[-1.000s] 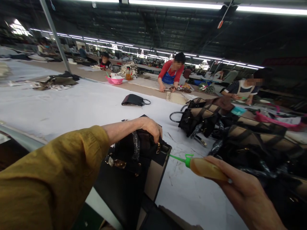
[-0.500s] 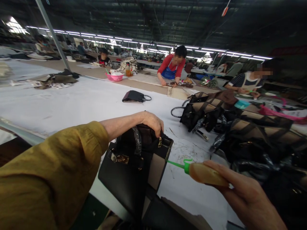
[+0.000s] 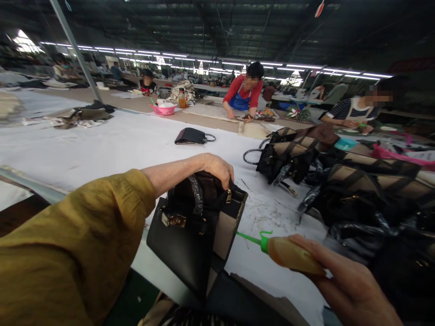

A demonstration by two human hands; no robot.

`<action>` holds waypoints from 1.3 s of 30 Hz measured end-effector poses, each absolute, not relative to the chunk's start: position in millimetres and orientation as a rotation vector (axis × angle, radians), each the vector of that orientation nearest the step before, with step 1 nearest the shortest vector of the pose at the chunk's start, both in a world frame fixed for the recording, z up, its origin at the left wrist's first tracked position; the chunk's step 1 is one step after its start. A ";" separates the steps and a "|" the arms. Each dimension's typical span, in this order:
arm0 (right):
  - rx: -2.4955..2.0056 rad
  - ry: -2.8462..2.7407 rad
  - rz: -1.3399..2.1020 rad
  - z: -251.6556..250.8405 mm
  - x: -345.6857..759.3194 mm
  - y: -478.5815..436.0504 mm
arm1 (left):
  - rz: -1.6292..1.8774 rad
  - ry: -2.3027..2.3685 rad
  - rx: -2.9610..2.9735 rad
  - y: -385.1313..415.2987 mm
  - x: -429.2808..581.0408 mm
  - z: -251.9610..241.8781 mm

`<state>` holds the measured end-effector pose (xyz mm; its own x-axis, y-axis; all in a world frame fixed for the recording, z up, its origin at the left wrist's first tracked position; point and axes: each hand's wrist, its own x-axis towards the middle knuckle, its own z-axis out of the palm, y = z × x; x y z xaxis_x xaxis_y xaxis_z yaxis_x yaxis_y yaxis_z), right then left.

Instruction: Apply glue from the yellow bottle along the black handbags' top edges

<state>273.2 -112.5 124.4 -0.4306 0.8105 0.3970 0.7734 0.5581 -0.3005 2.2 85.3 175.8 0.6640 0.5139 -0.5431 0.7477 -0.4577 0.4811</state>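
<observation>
A black handbag [image 3: 180,253] with a beige side panel, gold clasp and plastic-wrapped handle leans at the table's near edge. My left hand [image 3: 217,168] reaches over its top and is closed on the upper rim beside a gold zip pull [image 3: 229,195]; some fingertips are hidden in the bag. In my right hand [image 3: 350,276] is a squeeze bottle [image 3: 292,254] of amber liquid, probably glue, held almost level. Its thin green nozzle points left, the tip at the outer edge of the side panel. Whether the tip touches is hard to tell.
Several black and beige handbags [image 3: 360,194] crowd the right side of the white table [image 3: 136,136]. A small dark bag piece [image 3: 192,136] lies ahead, a pink basin [image 3: 163,108] farther back. Fabric scraps [image 3: 78,115] lie left. Co-workers [image 3: 245,90] work across the table.
The nozzle tip has slid a little lower along the bag's side edge. The bag sits slightly more to the right and upright in view. Both hands keep their hold.
</observation>
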 end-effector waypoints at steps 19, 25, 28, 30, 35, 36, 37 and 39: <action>-1.268 -2.253 0.201 114.5 259.4 -119.9 | -0.381 0.993 2.254 86.6 0.6 197.3; -1.311 -2.153 0.122 112.0 255.5 -105.6 | -0.375 1.039 2.444 80.5 8.0 225.2; -1.288 -2.127 0.089 108.2 252.3 -95.2 | -0.350 1.088 2.519 73.5 8.1 232.3; -1.245 -2.123 0.081 103.5 250.0 -88.5 | -0.316 1.108 2.554 66.5 7.0 230.7; -1.201 -2.137 0.085 81.5 247.6 -77.3 | -0.177 1.117 2.648 49.5 0.7 209.4; -1.196 -2.139 0.087 76.9 248.1 -75.9 | -0.144 1.128 2.672 47.5 -1.1 203.6; -1.192 -2.140 0.090 73.0 248.9 -74.7 | -0.112 1.143 2.695 46.1 -2.8 197.9; -1.186 -2.130 0.093 68.0 251.1 -72.3 | -0.063 1.178 2.738 44.0 -5.9 187.4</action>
<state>251.1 -72.3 68.0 -0.3470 0.7733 0.5307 0.7241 0.5805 -0.3724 -5.9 44.0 187.4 0.6887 0.7179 -0.1015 0.7246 -0.6768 0.1297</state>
